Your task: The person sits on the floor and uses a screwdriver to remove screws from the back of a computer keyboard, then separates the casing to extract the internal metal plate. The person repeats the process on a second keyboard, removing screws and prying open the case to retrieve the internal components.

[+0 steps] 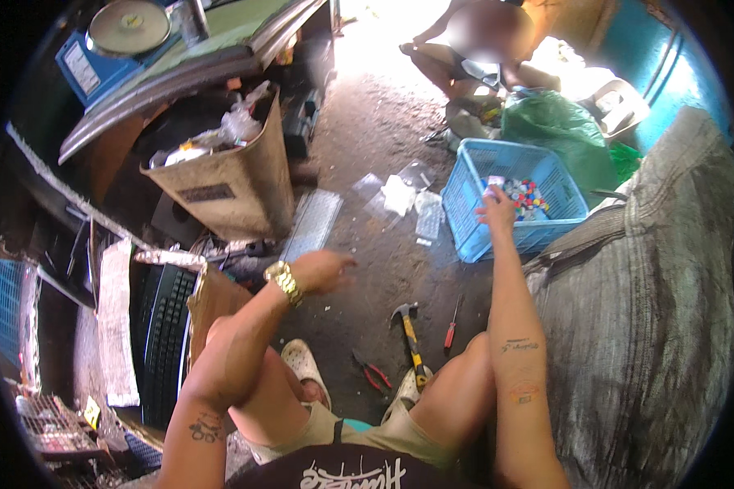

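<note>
My right hand (497, 213) reaches over the near-left side of a blue plastic crate (470, 236). Its fingers are closed at a small pale piece (492, 190) whose kind I cannot make out. Inside the crate lie many small bottle caps (528, 198) in red, white, blue and other colours. My left hand (328, 271), with a gold watch (283, 282) on its wrist, hovers above the floor between my knees and a flat pale keyboard (313, 220). Its fingers are slightly blurred but look apart, with nothing seen in them.
On the floor by my feet lie a hammer (410, 342), red-handled pliers (373, 372) and a screwdriver (453, 326). Clear plastic pieces (400, 196) lie left of the crate. A bin (245, 191) stands left, a large sack (636, 326) right. Another person (440, 61) sits beyond a green bag (554, 122).
</note>
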A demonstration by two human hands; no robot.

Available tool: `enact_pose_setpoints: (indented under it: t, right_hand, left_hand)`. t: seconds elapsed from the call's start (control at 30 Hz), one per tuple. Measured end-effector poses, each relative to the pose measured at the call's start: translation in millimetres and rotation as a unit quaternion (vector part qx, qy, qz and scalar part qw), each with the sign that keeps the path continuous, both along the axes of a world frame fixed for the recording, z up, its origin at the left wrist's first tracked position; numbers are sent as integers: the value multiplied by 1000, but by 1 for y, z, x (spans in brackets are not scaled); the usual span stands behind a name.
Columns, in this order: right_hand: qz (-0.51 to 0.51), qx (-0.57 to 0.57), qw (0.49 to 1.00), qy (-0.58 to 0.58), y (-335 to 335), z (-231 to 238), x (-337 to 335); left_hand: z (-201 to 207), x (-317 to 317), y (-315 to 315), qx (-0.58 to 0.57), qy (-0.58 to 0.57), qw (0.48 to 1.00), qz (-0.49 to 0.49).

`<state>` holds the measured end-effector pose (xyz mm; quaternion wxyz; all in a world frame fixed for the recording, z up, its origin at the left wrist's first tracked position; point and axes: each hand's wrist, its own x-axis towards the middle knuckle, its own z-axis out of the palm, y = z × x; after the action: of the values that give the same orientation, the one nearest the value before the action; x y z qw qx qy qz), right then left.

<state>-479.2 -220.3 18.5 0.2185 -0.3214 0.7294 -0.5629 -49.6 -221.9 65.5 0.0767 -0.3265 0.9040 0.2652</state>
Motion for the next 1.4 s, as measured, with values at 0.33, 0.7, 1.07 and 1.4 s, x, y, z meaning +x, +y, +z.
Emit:
enact_pose_setpoints:
  t: [0.33, 0.7, 1.07, 1.4]
  right_hand:
    - [1, 37, 999, 13, 17, 8, -17]
    - [20, 51, 998, 22, 30, 6, -26]
    - [-25, -12, 1000, 5, 31, 13, -19]
    - [-55, 16, 998, 11, 28, 4, -27]
  left_hand:
    - [25, 72, -44, -52, 38, 978, 197]
    - [8, 119, -46, -28, 40, 974, 220]
    - [2, 152, -40, -5, 28, 970, 241]
    - [-3, 150, -42, 15, 18, 972, 234]
